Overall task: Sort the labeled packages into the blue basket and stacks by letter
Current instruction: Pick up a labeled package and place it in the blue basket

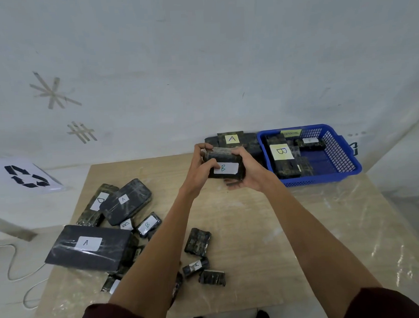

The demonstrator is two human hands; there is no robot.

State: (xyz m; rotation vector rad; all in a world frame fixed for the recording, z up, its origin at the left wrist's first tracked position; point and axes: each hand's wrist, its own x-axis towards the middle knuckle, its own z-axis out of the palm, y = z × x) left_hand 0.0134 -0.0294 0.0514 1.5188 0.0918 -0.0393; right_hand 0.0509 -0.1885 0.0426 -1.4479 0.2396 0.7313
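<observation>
A dark wrapped package with a white B label (225, 166) is held above the table's far middle. My left hand (200, 170) grips its left side and my right hand (248, 171) grips its right side and underside. Just to the right stands the blue basket (342, 153), holding several dark packages, one with a yellow B label (281, 152). Behind my hands lies a stack of dark packages topped with a yellow A label (231, 138). On the left of the table lie several mixed packages, among them a big one labelled A (88, 246).
The wooden table (290, 227) is covered with clear plastic film. Small loose packages (197, 242) lie near its front middle. A white sheet with a recycling symbol (26, 176) sits off the table at the left. A white cable (13, 263) runs on the floor.
</observation>
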